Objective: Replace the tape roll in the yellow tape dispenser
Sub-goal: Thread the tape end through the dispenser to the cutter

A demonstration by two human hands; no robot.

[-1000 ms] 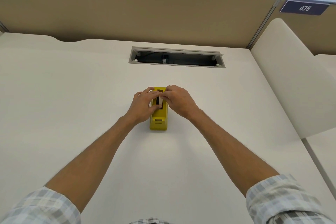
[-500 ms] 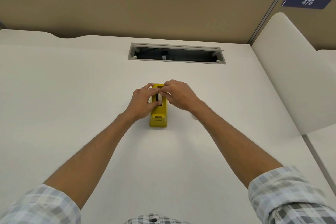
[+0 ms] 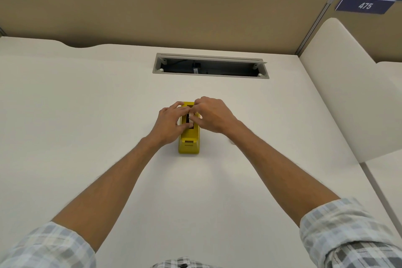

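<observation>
A yellow tape dispenser [image 3: 188, 145] stands on the cream desk [image 3: 87, 115], its cutter end toward me. Both my hands meet over its open top slot. My left hand [image 3: 168, 123] wraps the dispenser's left side, with fingertips at the slot. My right hand [image 3: 212, 115] comes in from the right and pinches a small whitish tape roll [image 3: 191, 120] that sits in the dark slot. Most of the roll is hidden by my fingers.
A grey cable tray opening [image 3: 210, 67] is cut into the desk behind the dispenser. A tan partition [image 3: 174, 13] closes the back, and a cream side panel [image 3: 352, 98] rises at the right.
My hands have stayed on the dispenser's top; the fingers have closed in a little over the slot and the roll. The view has shifted slightly.
</observation>
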